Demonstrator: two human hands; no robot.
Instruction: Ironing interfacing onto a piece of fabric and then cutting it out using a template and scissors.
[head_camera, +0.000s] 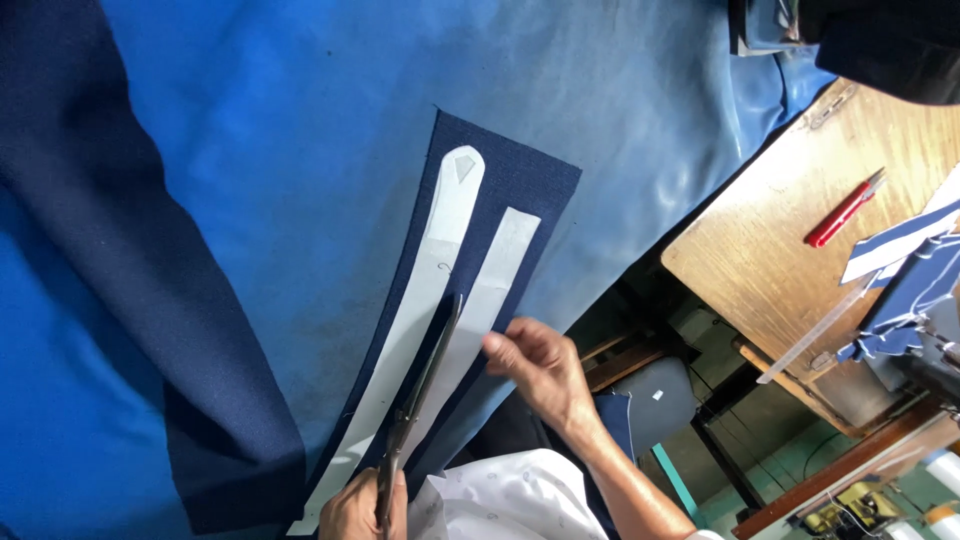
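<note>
A bright blue cloth-covered work surface fills most of the view, with a wooden table beside it at the right. On the blue surface lies a dark navy fabric panel bearing two pale strips: a long curved white strip with a pointed tip, and a shorter straight white strip alongside. The left hand is closed around the handles of metal scissors, whose blades lie between the strips. The right hand pinches the edge of the straight strip, fingers partly curled. A red pen rests on the wooden table, near striped blue-and-white fabric.
</note>
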